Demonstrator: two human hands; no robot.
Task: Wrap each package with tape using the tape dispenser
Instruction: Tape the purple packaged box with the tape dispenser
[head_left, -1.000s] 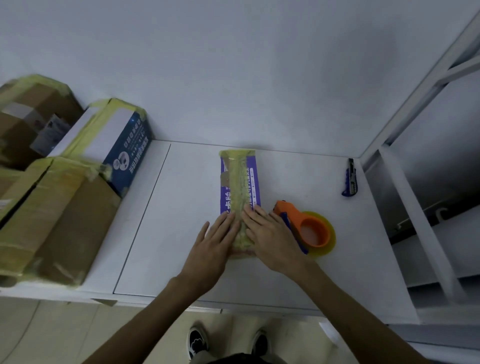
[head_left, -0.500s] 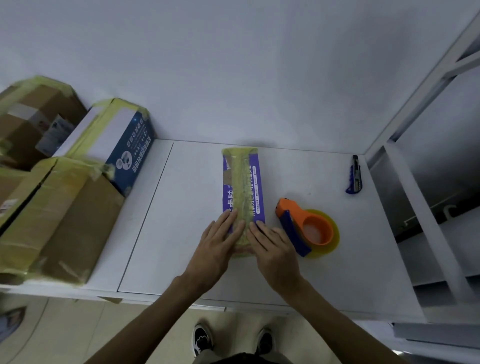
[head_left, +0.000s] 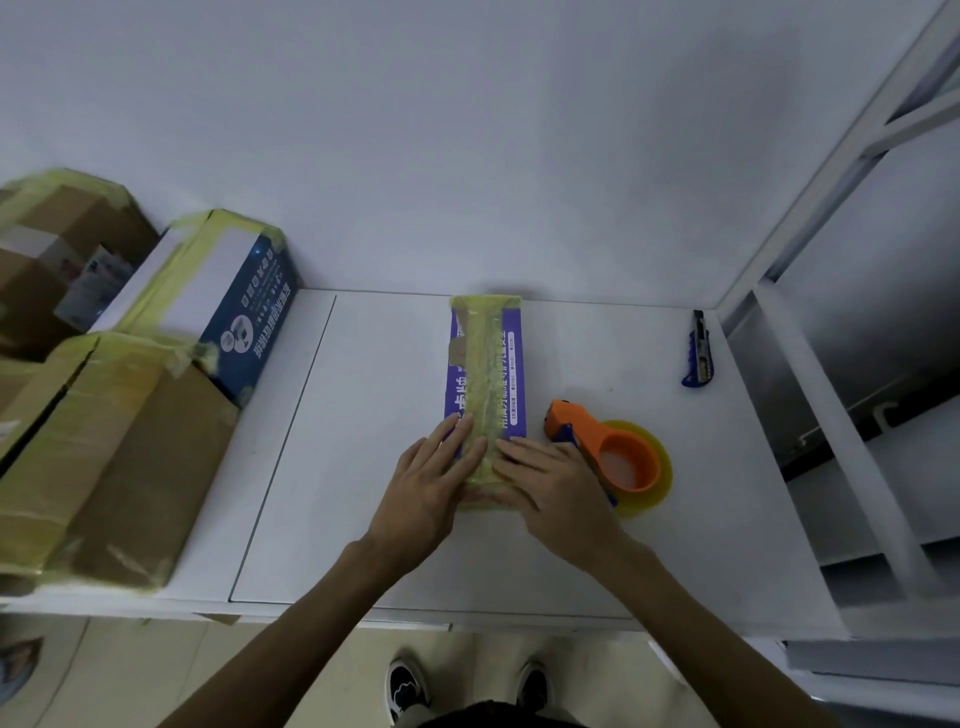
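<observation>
Left hand (head_left: 427, 491) and right hand (head_left: 557, 488) flat, fingers straight, pressing side by side on the near end of the purple package (head_left: 487, 374), mid white table (head_left: 363, 467). Tape dispenser (head_left: 618, 454) sits just right of the right hand. Utility knife (head_left: 697, 353) far right; taped boxes (head_left: 124, 415) stacked left.

Single head-worn view, steep and close.
It looks forward and down across the table (head_left: 363, 493), from its near edge to the wall (head_left: 467, 156).

**Cardboard, Tape and Plastic**

The purple package (head_left: 515, 384) is printed cardboard with a slight shine. The yellowish tape (head_left: 485, 364) on it is half-clear and wrinkled. The tape dispenser (head_left: 618, 452) is smooth orange plastic. The table (head_left: 363, 467) looks white and matt. The brown boxes (head_left: 130, 467) are dull cardboard.
</observation>
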